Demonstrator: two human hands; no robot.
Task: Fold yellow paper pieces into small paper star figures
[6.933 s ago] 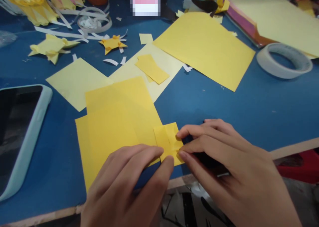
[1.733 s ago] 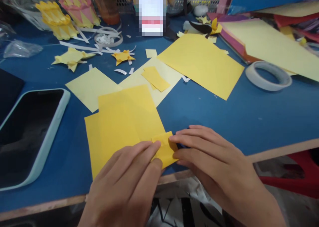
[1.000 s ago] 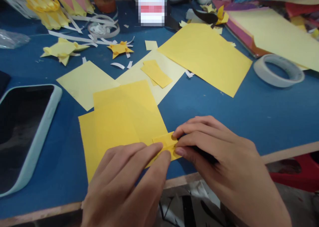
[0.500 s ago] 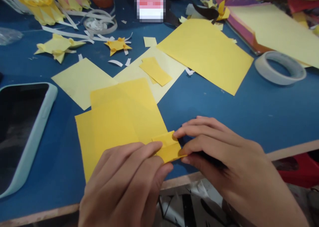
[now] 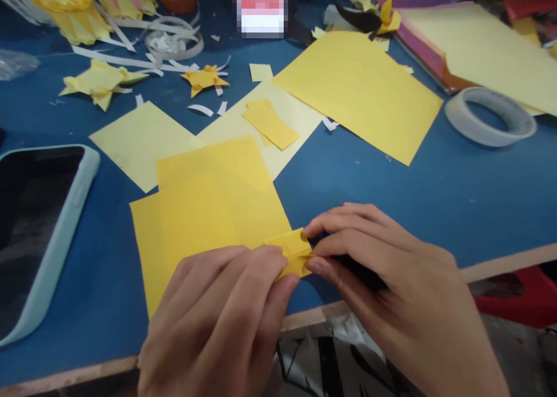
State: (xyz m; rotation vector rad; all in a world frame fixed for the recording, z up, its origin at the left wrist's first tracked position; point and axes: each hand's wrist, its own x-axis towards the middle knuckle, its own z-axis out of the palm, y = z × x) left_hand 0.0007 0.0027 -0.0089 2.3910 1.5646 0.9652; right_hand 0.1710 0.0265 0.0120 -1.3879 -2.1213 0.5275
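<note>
A small folded piece of yellow paper (image 5: 289, 245) lies between my hands near the table's front edge. My left hand (image 5: 221, 310) pinches its left end with fingertips and thumb. On the right end, my right hand (image 5: 387, 269) has its thumb and fingers closed on the paper, at a fold along its middle. Part of the folded paper is hidden under my fingers. Just beyond and to the left, overlapping yellow sheets (image 5: 209, 199) lie flat, partly covered by my left hand.
A phone (image 5: 43, 223) in a pale green case lies left. Beyond are a pale yellow square (image 5: 145, 144), small yellow strips (image 5: 274, 124), a large yellow sheet (image 5: 361, 95) and folded paper stars (image 5: 204, 82). A tape roll (image 5: 452, 115) sits right, near stacked paper (image 5: 478, 49).
My right thumb has moved up and left onto the paper, and the near flap is folded inward. My left fingertips have shifted slightly along the piece.
</note>
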